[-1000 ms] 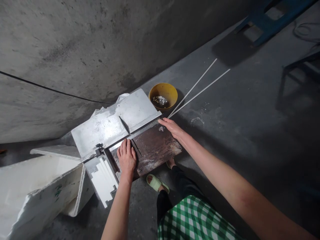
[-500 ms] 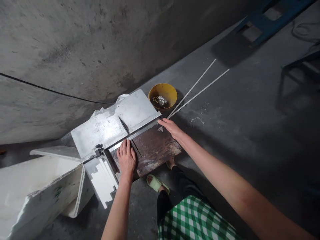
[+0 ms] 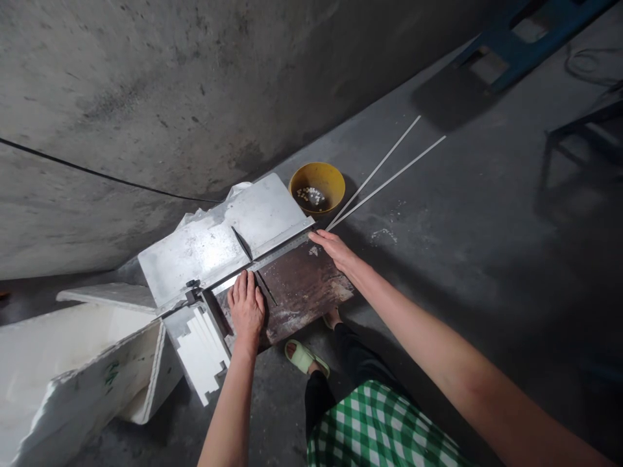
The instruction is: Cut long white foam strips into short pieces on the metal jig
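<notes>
My left hand (image 3: 246,306) lies flat, fingers together and stretched out, on a rusty brown metal plate (image 3: 302,292) of a low cutting bench. Its fingertips reach a metal ruler strip (image 3: 272,255) that runs along the plate's far edge. My right hand (image 3: 333,250) rests with fingers extended at the right end of that strip, where two long thin white rods (image 3: 384,175) meet the bench. Beyond the strip slopes a silvery metal sheet (image 3: 219,243) with a dark slot. Whether the right fingers pinch the rod ends is hidden.
A yellow bowl (image 3: 317,185) with small white pieces stands just behind the bench. White foam blocks (image 3: 73,370) and a stepped white stack (image 3: 199,350) lie at the left. A concrete wall rises behind. Blue metal frames (image 3: 530,32) stand far right. My sandalled foot (image 3: 304,357) is below the plate.
</notes>
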The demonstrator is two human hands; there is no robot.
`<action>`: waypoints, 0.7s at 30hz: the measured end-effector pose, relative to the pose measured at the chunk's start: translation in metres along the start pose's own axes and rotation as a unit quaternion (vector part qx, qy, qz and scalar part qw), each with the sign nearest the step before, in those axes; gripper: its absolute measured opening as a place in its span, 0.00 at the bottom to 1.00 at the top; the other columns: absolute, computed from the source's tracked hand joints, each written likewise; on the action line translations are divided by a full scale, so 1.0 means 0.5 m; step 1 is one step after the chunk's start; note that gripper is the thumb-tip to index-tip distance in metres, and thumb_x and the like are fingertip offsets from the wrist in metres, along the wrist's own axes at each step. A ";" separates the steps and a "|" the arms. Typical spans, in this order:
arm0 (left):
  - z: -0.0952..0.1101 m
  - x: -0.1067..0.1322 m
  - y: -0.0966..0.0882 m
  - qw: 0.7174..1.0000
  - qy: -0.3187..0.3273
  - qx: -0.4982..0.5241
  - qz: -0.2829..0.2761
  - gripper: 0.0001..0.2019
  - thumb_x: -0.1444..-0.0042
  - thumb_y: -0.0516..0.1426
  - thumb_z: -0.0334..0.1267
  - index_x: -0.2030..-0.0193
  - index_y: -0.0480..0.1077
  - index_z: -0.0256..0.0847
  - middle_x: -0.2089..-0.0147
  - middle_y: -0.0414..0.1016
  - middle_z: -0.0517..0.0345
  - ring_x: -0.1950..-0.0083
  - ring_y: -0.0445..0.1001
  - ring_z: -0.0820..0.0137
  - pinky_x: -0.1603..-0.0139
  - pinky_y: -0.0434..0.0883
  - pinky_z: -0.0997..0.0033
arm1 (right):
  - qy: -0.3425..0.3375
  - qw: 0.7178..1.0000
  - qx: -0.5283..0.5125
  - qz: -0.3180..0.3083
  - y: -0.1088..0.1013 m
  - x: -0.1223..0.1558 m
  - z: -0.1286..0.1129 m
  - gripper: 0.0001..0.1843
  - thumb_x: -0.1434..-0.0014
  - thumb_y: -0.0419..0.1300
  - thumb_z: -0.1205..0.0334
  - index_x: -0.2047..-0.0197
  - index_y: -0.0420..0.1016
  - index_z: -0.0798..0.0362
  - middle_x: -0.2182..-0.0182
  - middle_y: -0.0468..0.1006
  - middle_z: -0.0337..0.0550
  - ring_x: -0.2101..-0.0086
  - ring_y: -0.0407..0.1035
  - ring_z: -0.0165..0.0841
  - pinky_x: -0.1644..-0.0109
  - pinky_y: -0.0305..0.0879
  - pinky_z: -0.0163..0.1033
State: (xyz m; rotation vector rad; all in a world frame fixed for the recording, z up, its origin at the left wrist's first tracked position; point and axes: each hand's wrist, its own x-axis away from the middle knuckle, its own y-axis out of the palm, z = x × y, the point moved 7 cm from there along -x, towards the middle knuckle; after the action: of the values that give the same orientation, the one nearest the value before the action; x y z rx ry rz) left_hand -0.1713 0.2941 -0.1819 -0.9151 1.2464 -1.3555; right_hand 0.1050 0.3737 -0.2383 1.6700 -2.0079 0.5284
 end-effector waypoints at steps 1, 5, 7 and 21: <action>0.000 0.000 0.000 1.000 0.000 0.001 -0.001 0.23 0.33 0.48 0.36 0.33 0.61 0.35 0.32 0.63 0.46 0.32 0.60 0.58 0.35 0.58 0.54 | 0.007 1.000 0.002 0.002 -0.001 -0.001 0.002 0.20 0.48 0.66 0.47 0.58 0.79 0.53 0.54 0.81 0.46 0.47 0.69 0.43 0.41 0.61 0.46; -0.001 0.000 0.001 1.000 0.000 0.002 0.001 0.23 0.33 0.48 0.36 0.33 0.61 0.35 0.32 0.63 0.46 0.32 0.60 0.58 0.35 0.58 0.54 | 0.027 0.999 0.016 0.015 -0.005 -0.001 0.006 0.23 0.48 0.67 0.47 0.53 0.79 0.52 0.51 0.80 0.48 0.44 0.67 0.45 0.38 0.60 0.49; -0.001 0.001 0.001 1.000 0.000 0.004 0.003 0.23 0.33 0.48 0.36 0.33 0.61 0.35 0.32 0.63 0.46 0.32 0.61 0.58 0.35 0.58 0.54 | 0.036 0.998 0.023 0.035 -0.010 0.000 0.007 0.24 0.48 0.68 0.47 0.52 0.78 0.52 0.50 0.79 0.50 0.42 0.66 0.47 0.36 0.59 0.51; -0.001 0.000 0.002 1.000 -0.003 0.010 -0.003 0.23 0.33 0.48 0.36 0.32 0.60 0.36 0.32 0.62 0.47 0.32 0.60 0.59 0.35 0.58 0.54 | -0.016 1.000 0.019 0.012 0.000 0.002 -0.006 0.20 0.48 0.65 0.46 0.61 0.78 0.54 0.59 0.81 0.44 0.50 0.69 0.41 0.43 0.62 0.44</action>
State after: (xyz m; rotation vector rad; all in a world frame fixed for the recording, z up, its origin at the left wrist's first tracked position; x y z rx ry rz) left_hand -0.1716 0.2944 -0.1829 -0.9077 1.2249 -1.3667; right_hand 0.1052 0.3744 -0.2354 1.6886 -2.0545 0.5557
